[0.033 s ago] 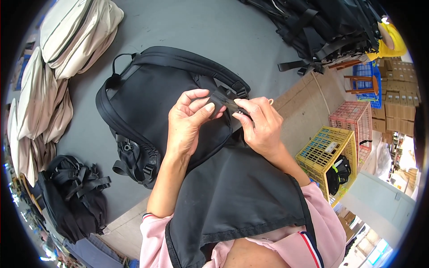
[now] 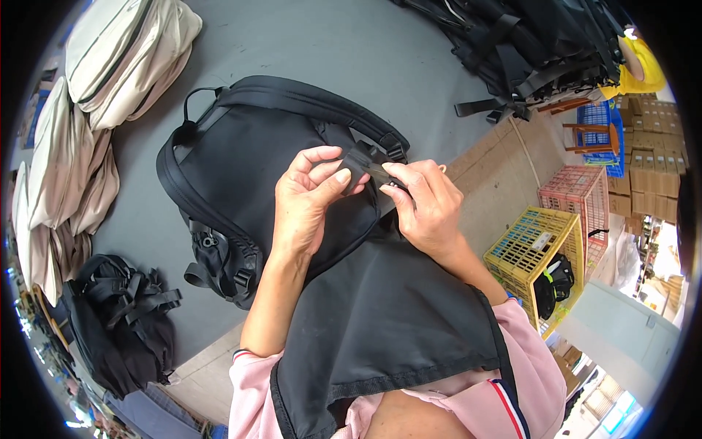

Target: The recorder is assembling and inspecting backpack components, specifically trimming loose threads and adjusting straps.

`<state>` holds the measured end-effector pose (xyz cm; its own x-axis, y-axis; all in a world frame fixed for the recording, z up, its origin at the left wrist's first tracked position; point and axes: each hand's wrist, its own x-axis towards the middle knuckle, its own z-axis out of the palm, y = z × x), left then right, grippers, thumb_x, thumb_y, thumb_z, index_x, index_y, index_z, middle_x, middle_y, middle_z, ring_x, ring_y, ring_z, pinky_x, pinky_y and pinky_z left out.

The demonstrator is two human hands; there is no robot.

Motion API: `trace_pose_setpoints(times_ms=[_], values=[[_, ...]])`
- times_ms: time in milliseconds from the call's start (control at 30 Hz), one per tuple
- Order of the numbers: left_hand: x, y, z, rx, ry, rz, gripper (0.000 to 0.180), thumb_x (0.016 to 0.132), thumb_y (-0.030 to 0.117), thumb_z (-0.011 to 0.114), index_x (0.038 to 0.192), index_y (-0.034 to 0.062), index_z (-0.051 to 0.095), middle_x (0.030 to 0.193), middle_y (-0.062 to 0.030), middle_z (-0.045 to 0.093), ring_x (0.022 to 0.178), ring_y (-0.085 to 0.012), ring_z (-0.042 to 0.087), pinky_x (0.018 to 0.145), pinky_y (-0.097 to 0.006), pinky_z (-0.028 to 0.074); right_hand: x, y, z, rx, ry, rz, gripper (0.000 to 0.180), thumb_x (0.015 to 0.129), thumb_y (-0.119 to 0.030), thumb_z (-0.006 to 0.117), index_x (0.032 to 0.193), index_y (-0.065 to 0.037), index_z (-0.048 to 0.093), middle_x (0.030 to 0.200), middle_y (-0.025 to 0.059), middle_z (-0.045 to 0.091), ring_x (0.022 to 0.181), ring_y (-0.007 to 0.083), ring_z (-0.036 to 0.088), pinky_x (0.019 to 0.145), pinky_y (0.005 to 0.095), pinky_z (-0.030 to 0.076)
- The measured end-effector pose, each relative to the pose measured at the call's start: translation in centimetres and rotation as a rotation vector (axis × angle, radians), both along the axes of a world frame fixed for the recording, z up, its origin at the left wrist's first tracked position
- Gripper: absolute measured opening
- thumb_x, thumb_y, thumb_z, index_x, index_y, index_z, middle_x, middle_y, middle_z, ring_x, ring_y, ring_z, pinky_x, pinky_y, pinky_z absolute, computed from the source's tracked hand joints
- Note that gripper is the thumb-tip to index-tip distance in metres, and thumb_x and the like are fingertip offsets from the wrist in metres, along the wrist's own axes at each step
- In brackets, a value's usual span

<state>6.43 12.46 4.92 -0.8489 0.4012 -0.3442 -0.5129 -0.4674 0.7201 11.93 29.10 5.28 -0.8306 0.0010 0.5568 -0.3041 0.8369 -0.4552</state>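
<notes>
A black backpack (image 2: 270, 161) lies on the grey table with its padded shoulder straps up. Above its right part, my left hand (image 2: 303, 201) pinches a wide black webbing strap (image 2: 354, 162) between thumb and fingers. My right hand (image 2: 430, 205) is closed on the same strap, thumb against forefinger, a short way to the right. A strap buckle (image 2: 395, 152) sits at the end of the shoulder strap, just beyond my hands. What lies inside my right fingertips is mostly hidden. A black apron (image 2: 387, 314) covers my front.
Beige bags (image 2: 95, 132) are piled along the left, with another black bag (image 2: 121, 322) near the table's edge. More black backpacks (image 2: 526, 58) are heaped at the far right. A yellow crate (image 2: 523, 249) and a pink crate (image 2: 574, 194) stand on the floor. Someone's yellow sleeve (image 2: 643, 69) shows behind.
</notes>
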Motion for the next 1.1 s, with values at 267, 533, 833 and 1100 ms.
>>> trace_pose_setpoints(times_ms=[267, 533, 833, 1100], values=[[0.6, -0.1, -0.3, -0.011, -0.042, 0.012, 0.030, 0.084, -0.002, 0.061, 0.111, -0.0033, 0.048, 0.095, -0.0174, 0.065, 0.085, -0.0227, 0.067, 0.077, -0.032, 0.056, 1.1, 0.0, -0.2, -0.031, -0.028, -0.018, 0.029, 0.068, -0.008, 0.072, 0.096, -0.007, 0.064, 0.076, 0.0035, 0.057, 0.057, 0.0209, 0.055, 0.054, 0.0315, 0.044], [-0.5, 0.1, -0.9, -0.001, -0.054, 0.012, 0.030, 0.084, -0.003, 0.061, 0.111, -0.0031, 0.048, 0.096, -0.0174, 0.065, 0.085, -0.0232, 0.067, 0.077, -0.032, 0.056, 0.2, 0.1, 0.0, -0.130, -0.135, -0.015, 0.025, 0.071, -0.008, 0.072, 0.095, -0.008, 0.064, 0.077, 0.0046, 0.057, 0.061, 0.0216, 0.058, 0.054, 0.0322, 0.044], [-0.6, 0.4, -0.1, -0.042, -0.093, 0.005, 0.039, 0.078, 0.002, 0.068, 0.110, -0.0022, 0.047, 0.093, -0.0123, 0.061, 0.079, -0.0246, 0.065, 0.073, -0.036, 0.055, 0.2, 0.0, 0.9, 0.086, -0.121, -0.045, 0.020, 0.074, -0.011, 0.068, 0.094, -0.011, 0.064, 0.076, 0.0036, 0.055, 0.061, 0.0217, 0.057, 0.055, 0.0347, 0.043], [0.2, -0.5, -1.1, 0.063, -0.113, 0.015, 0.030, 0.082, -0.005, 0.062, 0.110, -0.0024, 0.049, 0.089, -0.0178, 0.065, 0.080, -0.0269, 0.067, 0.077, -0.039, 0.057, 1.1, -0.7, 2.5, 0.026, -0.160, -0.009, 0.024, 0.075, -0.017, 0.070, 0.097, -0.012, 0.063, 0.081, 0.0029, 0.056, 0.062, 0.0214, 0.061, 0.053, 0.0325, 0.048]])
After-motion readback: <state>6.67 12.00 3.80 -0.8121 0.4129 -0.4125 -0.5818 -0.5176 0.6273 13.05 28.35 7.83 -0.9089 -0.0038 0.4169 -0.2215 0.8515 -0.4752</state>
